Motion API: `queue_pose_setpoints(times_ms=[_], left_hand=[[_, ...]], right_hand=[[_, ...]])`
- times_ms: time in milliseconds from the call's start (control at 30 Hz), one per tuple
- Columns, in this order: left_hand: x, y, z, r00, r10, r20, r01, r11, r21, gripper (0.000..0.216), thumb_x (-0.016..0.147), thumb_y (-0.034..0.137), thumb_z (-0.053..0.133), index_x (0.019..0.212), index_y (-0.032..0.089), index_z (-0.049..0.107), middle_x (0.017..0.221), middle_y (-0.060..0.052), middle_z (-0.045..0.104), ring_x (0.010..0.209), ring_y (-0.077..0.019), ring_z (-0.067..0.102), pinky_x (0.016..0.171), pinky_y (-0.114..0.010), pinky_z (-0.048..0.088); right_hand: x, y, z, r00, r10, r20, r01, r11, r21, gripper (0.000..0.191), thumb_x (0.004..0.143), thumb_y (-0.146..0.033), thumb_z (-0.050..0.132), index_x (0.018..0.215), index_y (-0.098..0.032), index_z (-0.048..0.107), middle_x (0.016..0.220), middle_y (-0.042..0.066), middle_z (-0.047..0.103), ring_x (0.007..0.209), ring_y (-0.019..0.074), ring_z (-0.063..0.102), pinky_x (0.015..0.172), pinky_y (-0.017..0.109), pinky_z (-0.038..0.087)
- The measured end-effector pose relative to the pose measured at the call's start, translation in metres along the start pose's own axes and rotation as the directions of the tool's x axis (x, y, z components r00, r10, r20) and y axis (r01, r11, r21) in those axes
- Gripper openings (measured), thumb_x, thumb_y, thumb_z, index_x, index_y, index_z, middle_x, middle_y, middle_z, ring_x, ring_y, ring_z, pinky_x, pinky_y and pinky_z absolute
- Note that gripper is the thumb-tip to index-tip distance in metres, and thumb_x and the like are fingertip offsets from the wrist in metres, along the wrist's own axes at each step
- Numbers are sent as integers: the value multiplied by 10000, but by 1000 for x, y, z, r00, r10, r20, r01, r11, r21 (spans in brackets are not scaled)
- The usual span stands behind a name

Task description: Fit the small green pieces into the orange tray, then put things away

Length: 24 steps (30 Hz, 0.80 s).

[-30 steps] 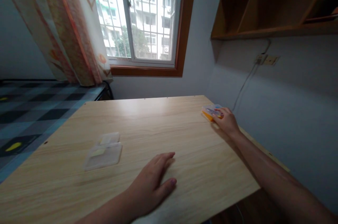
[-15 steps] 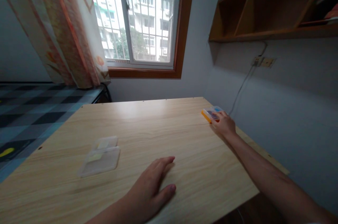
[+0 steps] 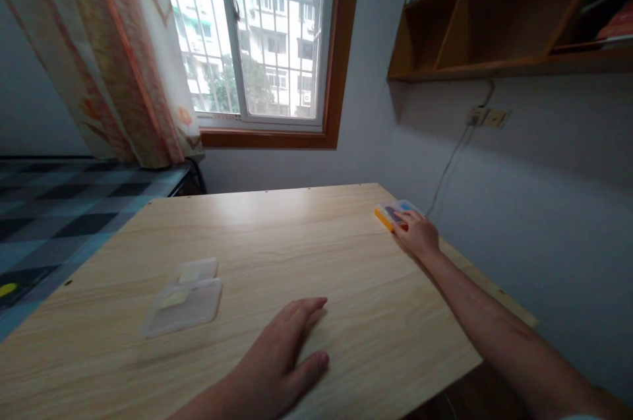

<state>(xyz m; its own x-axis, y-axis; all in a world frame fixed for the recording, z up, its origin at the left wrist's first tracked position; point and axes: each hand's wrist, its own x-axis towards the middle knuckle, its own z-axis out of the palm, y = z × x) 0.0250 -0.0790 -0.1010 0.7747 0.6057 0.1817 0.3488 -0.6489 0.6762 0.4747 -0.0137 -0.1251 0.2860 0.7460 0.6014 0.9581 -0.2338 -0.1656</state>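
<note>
My right hand is at the far right corner of the table, closed over a flat plastic case with an orange edge and a clear top with dark and blue patches. Its thumb lies against the near side and its fingers reach over the top; part of the case is hidden under the hand. My left hand lies near the front middle of the table, fingers and thumb apart, with nothing in it. To its left lies a clear plastic box in two parts, with pale yellowish pieces showing.
The wooden table runs up to the wall and window. A bed with a checked cover stands on the left. Above the right side hangs a wooden shelf, with a cable running down from a wall socket.
The view has shifted very slightly. Both hands, the orange-edged case and the clear box stay in practically the same places.
</note>
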Motion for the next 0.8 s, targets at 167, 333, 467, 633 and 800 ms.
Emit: queue_pose_setpoints(times_ms=[167, 333, 467, 633, 800], left_hand=[[0, 1, 1, 1000, 3, 4, -3, 1000, 2, 582, 971, 408, 578, 1512, 287, 403, 1498, -122, 560, 1374, -295, 548, 1163, -508, 465], [2, 2, 1, 1000, 19, -8, -19, 1000, 6, 577, 967, 402, 584, 1505, 293, 409, 1489, -112, 570, 1364, -288, 557, 1165, -499, 466], [2, 3, 0, 1000, 18, -9, -17, 1000, 18, 540, 979, 383, 557, 1494, 284, 429, 1483, -121, 574, 1360, -289, 562, 1155, -492, 478], [0, 3, -1, 1000, 4, -8, -3, 1000, 29, 523, 989, 349, 533, 1496, 285, 421, 1472, -120, 587, 1353, -277, 570, 1158, -489, 476], [0, 1, -2, 999, 22, -23, -21, 999, 44, 520, 996, 334, 527, 1500, 287, 406, 1473, -115, 583, 1350, -273, 569, 1142, -484, 488]], right_hand=[[0, -1, 3, 1000, -16, -19, 16, 1000, -7, 384, 901, -330, 624, 1245, -224, 759, 1254, 110, 714, 1097, 294, 640, 963, 423, 505], [3, 12, 2, 994, 3, -110, -4, 1000, -7, 472, 924, -427, 600, 1328, -209, 706, 1377, 163, 635, 1207, 340, 580, 1053, 500, 450], [8, 39, 8, 976, 82, -200, -79, 997, 25, 474, 978, -370, 447, 1345, -182, 680, 1381, 188, 635, 1252, 348, 570, 1074, 549, 434], [9, 67, 25, 980, 78, -183, -70, 996, 49, 514, 962, -304, 351, 1298, -134, 700, 1392, 197, 641, 1304, 318, 572, 1106, 510, 451], [11, 74, 38, 988, 40, -152, -30, 998, 62, 518, 956, -304, 324, 1266, -184, 721, 1331, 148, 692, 1279, 289, 605, 1113, 500, 470]])
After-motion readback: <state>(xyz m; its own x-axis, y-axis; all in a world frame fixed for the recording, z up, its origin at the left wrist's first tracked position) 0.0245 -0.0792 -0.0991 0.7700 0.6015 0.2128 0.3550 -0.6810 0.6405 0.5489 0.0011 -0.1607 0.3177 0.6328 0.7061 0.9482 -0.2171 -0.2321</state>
